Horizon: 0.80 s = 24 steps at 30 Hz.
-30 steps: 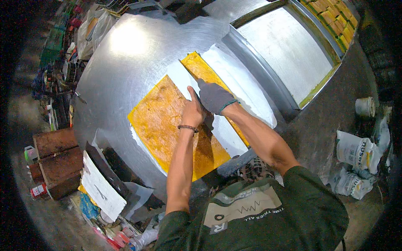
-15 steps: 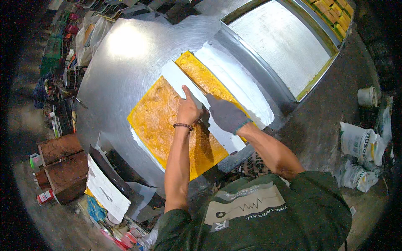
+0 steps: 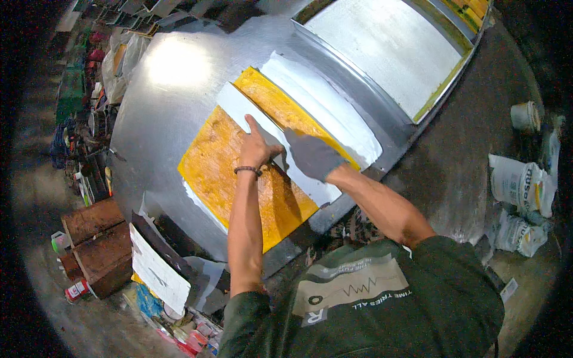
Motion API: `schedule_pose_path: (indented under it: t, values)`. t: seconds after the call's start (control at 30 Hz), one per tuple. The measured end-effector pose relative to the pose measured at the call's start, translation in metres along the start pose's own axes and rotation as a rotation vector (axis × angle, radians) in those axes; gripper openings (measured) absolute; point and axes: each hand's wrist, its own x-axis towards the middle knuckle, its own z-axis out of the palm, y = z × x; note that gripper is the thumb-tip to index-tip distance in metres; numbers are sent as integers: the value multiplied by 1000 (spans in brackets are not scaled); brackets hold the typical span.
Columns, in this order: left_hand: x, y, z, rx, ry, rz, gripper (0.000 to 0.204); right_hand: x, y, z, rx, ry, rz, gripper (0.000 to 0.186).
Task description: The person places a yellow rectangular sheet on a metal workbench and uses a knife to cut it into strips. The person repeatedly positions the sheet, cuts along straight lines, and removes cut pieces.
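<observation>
A flat yellow-orange sheet cake (image 3: 221, 149) with a browned top lies at a slant on the metal table. Across it rests a long white straight strip (image 3: 239, 104), leaving a narrower band of cake (image 3: 280, 98) on its far right side. My bare left hand (image 3: 255, 148), with a beaded bracelet at the wrist, lies on the strip with its index finger stretched out and thumb spread. In a grey glove, my right hand (image 3: 313, 156) is closed at the strip's right edge. A thin dark edge like a knife blade runs from its fingers; the rest is hidden.
White paper (image 3: 334, 107) shows beyond the cake. At the back right stands a large rectangular metal tray (image 3: 358, 65), with yellow cake pieces (image 3: 471, 12) past it. Brown boxes (image 3: 98, 238) and a white board (image 3: 158, 268) are at lower left. White sacks (image 3: 519, 185) lie at right.
The whole view has shifted slightly, and the table's contents appear a little further left and up. Both hands keep about the same places along the strip.
</observation>
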Motion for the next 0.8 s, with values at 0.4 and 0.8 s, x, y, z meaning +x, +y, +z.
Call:
schedule_pose_path:
  t: [0.4, 0.8]
  values:
    - [2, 3, -5, -190, -132, -121, 137, -39, 2, -5, 11, 20, 16, 21]
    - [-7, 17, -12, 63, -40, -96, 133, -94, 21, 4, 72, -15, 53, 36]
